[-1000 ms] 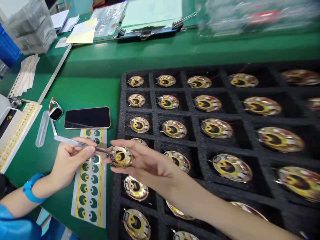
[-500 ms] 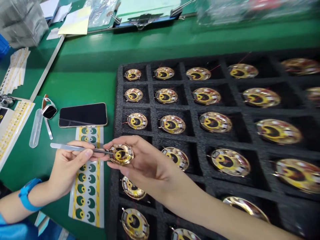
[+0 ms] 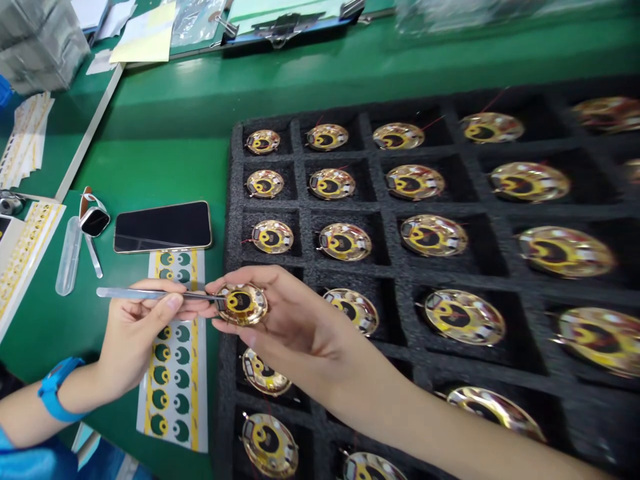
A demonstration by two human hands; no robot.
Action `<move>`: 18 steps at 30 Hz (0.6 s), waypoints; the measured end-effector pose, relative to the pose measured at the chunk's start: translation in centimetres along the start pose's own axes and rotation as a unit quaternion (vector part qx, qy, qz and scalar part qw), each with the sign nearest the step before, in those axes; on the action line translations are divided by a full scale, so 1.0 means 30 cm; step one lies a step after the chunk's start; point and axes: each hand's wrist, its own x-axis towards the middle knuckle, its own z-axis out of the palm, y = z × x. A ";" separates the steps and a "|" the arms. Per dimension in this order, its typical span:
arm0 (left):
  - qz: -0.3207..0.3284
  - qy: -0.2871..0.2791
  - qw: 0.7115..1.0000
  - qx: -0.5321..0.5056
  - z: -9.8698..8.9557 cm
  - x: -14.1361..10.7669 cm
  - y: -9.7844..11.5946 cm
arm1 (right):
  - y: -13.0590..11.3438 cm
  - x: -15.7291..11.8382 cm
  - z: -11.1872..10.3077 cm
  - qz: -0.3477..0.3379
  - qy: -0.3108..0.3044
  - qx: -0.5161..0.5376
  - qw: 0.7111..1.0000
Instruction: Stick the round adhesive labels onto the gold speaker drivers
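My left hand (image 3: 140, 327) pinches a pair of steel tweezers (image 3: 145, 293), which lie nearly level. Their tips reach the left edge of a round gold disc (image 3: 241, 304) with a yellow and black pattern. My right hand (image 3: 295, 327) grips that disc by its rim between thumb and fingers. Beneath my left hand lies a sheet of round green and yellow stickers (image 3: 175, 400), partly hidden. My right hand and forearm cover part of a black foam tray (image 3: 310, 270), whose square pockets each hold a similar disc.
A smartphone (image 3: 163, 227), a smartwatch (image 3: 94, 221) and a clear plastic tube (image 3: 69, 257) lie on the green bench above my left hand. Yellow label strips (image 3: 25, 257) are at the far left. A clipboard (image 3: 285, 23) and papers sit along the back.
The whole scene has shifted slightly upward and left in view as the head moved. Both hands still hold the same things, and the tweezer tips stay at the disc's edge.
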 end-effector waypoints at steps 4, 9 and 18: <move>0.000 0.019 1.000 0.005 0.010 -0.003 0.000 | -0.008 -0.001 -0.001 0.010 0.014 -0.014 1.000; 0.006 0.017 1.000 0.006 0.011 -0.005 -0.003 | -0.020 0.000 0.001 0.018 0.028 -0.011 0.999; 0.004 0.020 0.999 0.028 0.014 -0.002 0.000 | -0.028 0.001 0.004 0.008 0.027 0.004 1.000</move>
